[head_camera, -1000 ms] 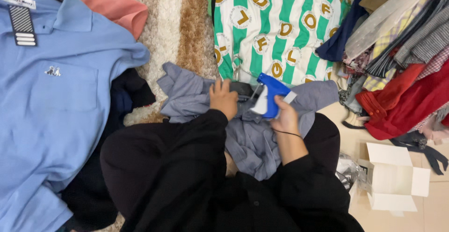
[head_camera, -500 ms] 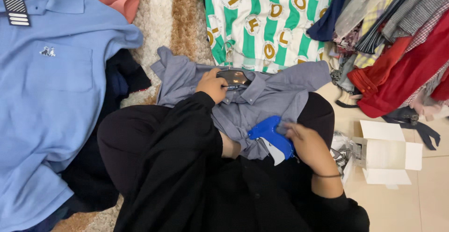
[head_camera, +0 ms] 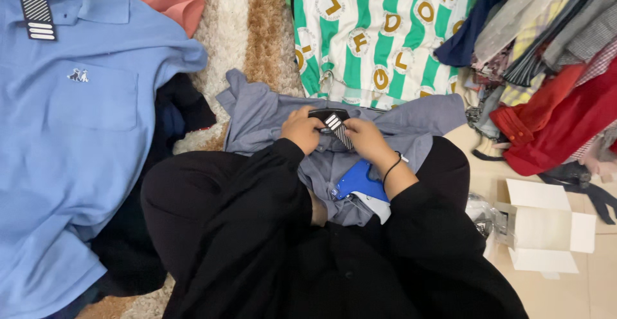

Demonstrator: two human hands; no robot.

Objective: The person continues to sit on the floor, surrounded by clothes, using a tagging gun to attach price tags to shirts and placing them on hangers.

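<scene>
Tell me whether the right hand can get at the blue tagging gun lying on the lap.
Probably yes. The blue tagging gun lies uncovered on the grey shirt just below the right hand, though that hand now holds the striped tag with the left hand.

Light-blue polo shirt [head_camera: 83, 132], green-striped shirt [head_camera: 379, 29], open white box [head_camera: 546, 232], shaggy rug [head_camera: 241, 36].

Shirt [head_camera: 276, 116] spread across lap, tag [head_camera: 334, 124] on top of it between left hand [head_camera: 302, 129] and right hand [head_camera: 367, 140]. Tagging gun [head_camera: 360, 181] lying on shirt, just near side of right hand. Polo shirt [head_camera: 77, 132] far left on rug [head_camera: 247, 29]. Jersey [head_camera: 379, 29] beyond shirt. Clothes pile [head_camera: 553, 68] right. Open box [head_camera: 546, 229] on floor, lower right.
</scene>
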